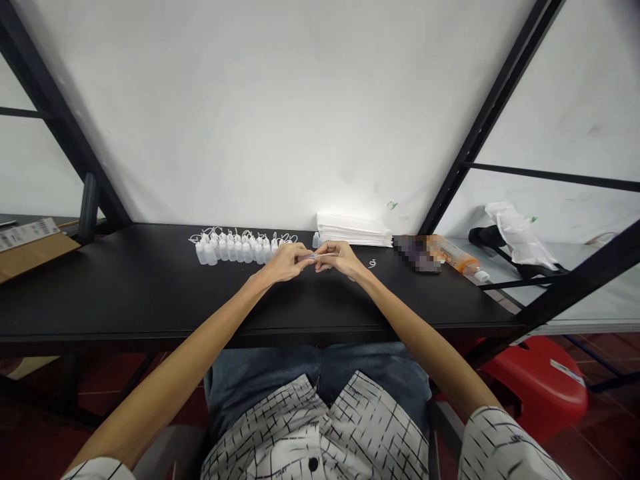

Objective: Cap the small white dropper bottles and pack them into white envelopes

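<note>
My left hand (pixel 287 262) and my right hand (pixel 341 259) meet above the black table top (pixel 150 300), fingertips close together. Between them, both hands pinch a small clear plastic piece (pixel 320 255), too thin and small to identify exactly. Just left of my left hand stands a tight group of several white plastic dropper bottles (pixel 230 250), upright, with thin looped cords (pixel 197 239) at their tops. One lone small bottle (pixel 316 240) stands behind my hands. A small white loop (pixel 373 264) lies on the table right of my right hand.
A stack of white sheets or bags (pixel 353 230) lies against the wall. To its right sit a pixelated object (pixel 417 253) and an orange-and-clear tube (pixel 457 259). A cardboard box (pixel 30 250) sits at far left. Black metal frame bars cross both sides.
</note>
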The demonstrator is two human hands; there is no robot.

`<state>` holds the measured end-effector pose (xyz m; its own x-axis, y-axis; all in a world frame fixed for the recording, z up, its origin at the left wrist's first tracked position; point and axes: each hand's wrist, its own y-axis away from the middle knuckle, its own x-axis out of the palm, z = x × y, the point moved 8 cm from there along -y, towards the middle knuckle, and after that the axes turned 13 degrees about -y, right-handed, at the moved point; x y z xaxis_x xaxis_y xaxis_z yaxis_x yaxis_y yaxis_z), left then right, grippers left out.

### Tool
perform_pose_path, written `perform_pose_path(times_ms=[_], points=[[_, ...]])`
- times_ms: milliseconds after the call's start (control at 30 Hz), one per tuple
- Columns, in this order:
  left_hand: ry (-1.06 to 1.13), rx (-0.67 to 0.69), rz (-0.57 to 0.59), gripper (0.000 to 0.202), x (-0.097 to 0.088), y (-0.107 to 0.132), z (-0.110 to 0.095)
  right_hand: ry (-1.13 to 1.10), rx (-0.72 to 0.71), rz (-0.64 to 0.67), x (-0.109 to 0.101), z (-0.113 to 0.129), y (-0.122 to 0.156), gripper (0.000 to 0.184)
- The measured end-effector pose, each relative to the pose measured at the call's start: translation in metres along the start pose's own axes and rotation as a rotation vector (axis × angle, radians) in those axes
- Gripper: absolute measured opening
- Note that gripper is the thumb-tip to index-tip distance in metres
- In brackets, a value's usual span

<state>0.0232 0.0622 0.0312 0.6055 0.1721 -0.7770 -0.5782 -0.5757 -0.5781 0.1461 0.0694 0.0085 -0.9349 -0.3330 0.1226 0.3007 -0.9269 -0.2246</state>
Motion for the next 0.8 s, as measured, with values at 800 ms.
perform_pose_path(times_ms=[800], points=[[0.432, -0.348, -0.026, 0.036, 0.012, -0.004, 0.014, 0.017, -0.091, -0.005, -0.01, 0.023, 0.003, 0.038]])
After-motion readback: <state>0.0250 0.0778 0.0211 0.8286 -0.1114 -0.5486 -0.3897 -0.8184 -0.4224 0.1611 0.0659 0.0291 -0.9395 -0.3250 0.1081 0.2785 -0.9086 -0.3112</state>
